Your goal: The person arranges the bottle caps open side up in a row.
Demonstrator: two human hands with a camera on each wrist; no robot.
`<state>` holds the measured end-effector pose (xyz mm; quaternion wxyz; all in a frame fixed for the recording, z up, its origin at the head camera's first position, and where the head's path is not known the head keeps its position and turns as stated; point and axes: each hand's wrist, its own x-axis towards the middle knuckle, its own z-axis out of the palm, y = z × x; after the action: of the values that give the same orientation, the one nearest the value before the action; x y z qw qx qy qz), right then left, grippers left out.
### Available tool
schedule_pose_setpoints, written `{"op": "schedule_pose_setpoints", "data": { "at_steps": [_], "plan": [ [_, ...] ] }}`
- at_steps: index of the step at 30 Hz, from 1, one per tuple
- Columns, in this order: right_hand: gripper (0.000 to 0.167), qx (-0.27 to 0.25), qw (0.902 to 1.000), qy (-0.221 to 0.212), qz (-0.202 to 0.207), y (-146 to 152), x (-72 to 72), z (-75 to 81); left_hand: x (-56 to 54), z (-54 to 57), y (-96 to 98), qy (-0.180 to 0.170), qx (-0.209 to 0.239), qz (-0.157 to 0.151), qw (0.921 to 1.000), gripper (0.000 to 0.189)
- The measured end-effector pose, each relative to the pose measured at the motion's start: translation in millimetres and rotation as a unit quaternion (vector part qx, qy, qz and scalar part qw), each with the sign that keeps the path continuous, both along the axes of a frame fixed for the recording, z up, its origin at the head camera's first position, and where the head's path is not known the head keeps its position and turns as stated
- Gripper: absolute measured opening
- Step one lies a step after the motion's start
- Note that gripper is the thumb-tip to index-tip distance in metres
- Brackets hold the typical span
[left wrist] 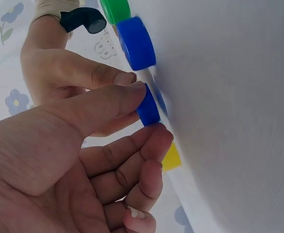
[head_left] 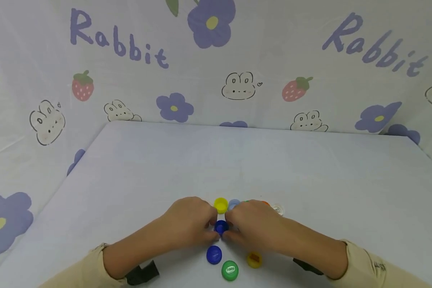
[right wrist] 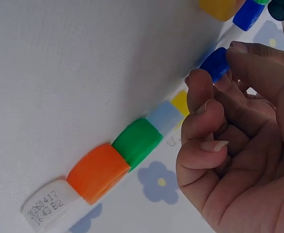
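Observation:
Between the two hands is a dark blue bottle cap (head_left: 221, 227), held close over the white table. My left hand (head_left: 191, 222) pinches it from the left, its thumb and forefinger at the rim of the blue cap (left wrist: 149, 108) in the left wrist view. From the right, my right hand (head_left: 255, 224) grips the same cap (right wrist: 214, 64) with thumb and forefinger, the other fingers curled in. Just beyond the hands stands a row of caps: yellow (head_left: 221, 205), light blue (head_left: 234, 204), green (right wrist: 137, 143), orange (right wrist: 98, 172) and white (right wrist: 52, 206). The right hand partly covers this row in the head view.
Nearer the body lie a second blue cap (head_left: 214, 255), a green cap (head_left: 230, 271) and a yellow-orange cap (head_left: 254, 260). White cloth covers the table (head_left: 201, 160). A printed curtain (head_left: 266, 48) with rabbits and flowers rises behind its far edge.

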<state>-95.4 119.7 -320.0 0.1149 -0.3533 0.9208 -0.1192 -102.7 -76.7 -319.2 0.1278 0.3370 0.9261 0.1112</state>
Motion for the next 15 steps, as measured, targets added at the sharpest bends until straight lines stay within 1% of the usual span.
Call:
{"op": "schedule_pose_setpoints", "data": {
  "at_steps": [4, 10, 15],
  "plan": [
    [0.024, -0.001, 0.9999, 0.012, 0.001, -2.7, -3.0, 1.6, -2.2, 0.3, -0.9, 0.014, -0.003, 0.005, 0.9999, 0.024],
    [0.021, -0.008, 0.9998, 0.018, 0.005, -5.0, -5.5, 1.5, -1.6, 0.7, -2.1, 0.018, 0.012, 0.007, 0.9997, 0.025],
    [0.018, 0.007, 0.9999, 0.006, -0.012, -8.4, -7.3, 2.0, -2.3, -0.4, -3.5, 0.020, 0.014, 0.011, 0.9996, 0.025]
  ]
}}
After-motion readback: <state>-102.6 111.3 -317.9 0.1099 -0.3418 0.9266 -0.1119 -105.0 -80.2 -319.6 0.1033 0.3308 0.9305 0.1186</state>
